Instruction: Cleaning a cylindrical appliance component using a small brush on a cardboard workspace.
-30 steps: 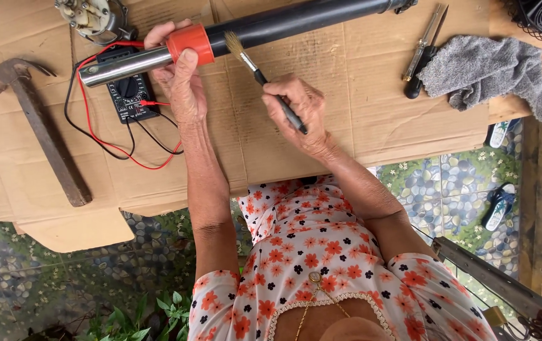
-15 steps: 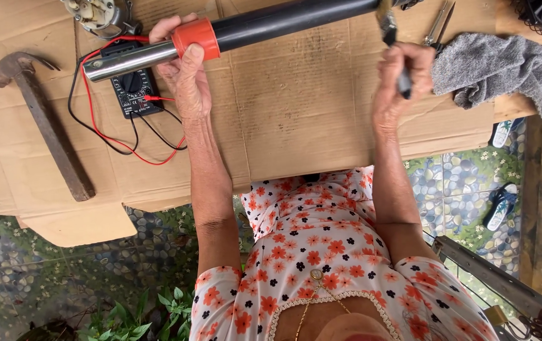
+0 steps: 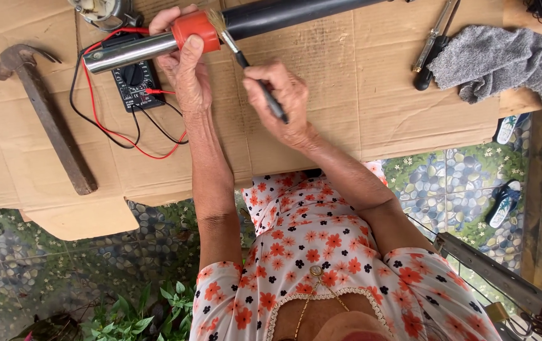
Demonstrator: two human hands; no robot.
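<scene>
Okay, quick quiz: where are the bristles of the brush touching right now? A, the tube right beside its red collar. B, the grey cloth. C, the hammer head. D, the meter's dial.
A: the right hand holds the brush with its bristles against the tube beside the red collar, which the left hand grips; the hammer, cloth and meter lie apart.

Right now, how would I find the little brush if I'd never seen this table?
Start at the long black pipe with its red collar. The small paintbrush touches that collar, held in the right hand. Only it has pale bristles and a thin dark handle.
</scene>
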